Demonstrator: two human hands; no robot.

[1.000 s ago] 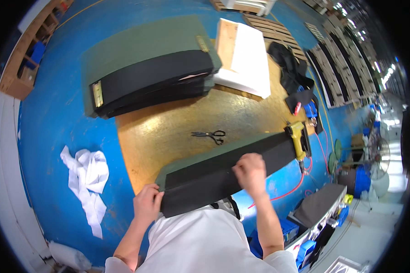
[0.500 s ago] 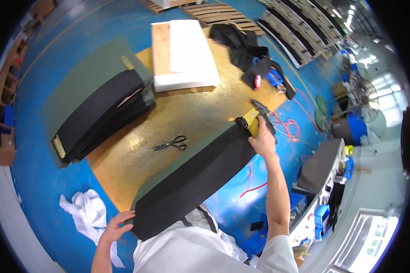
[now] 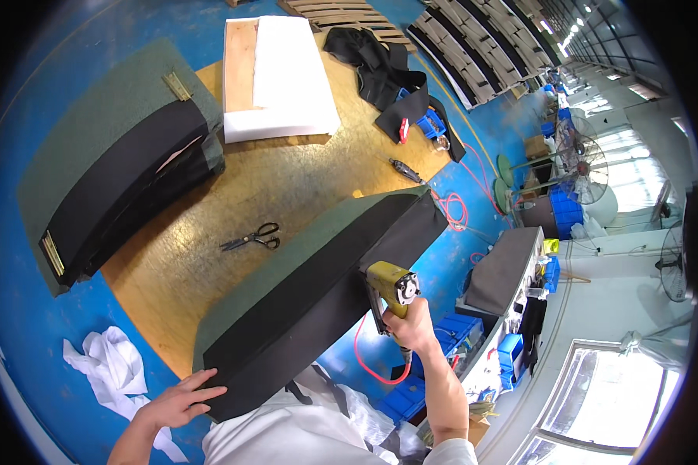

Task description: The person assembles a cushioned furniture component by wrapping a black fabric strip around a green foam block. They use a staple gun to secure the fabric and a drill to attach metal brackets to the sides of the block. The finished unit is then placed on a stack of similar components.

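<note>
A long curved piece covered in black and dark green fabric (image 3: 302,318) lies along the near edge of the yellow-brown table, close against my body. My right hand (image 3: 412,327) is wrapped round the grip of a yellow and black pneumatic staple gun (image 3: 388,279). The gun's nose is at the black side of the piece, right of its middle; whether it presses on it I cannot tell. From its handle a red air hose (image 3: 376,378) loops down. My left hand (image 3: 180,401) rests with fingers spread on the piece's near left end. Black-handled scissors (image 3: 250,237) lie beyond the piece.
A similar curved covered piece (image 3: 116,182) stands at the left. Farther back are a white-covered board (image 3: 295,74), black fabric (image 3: 371,68), a small blue bin (image 3: 431,124) and a slim dark tool (image 3: 406,170). White cloth (image 3: 108,370) lies on the blue floor.
My right hand has brought the staple gun from the piece's far right end nearer to me, onto its black side. My left hand stays at the left end. The view has shifted.
</note>
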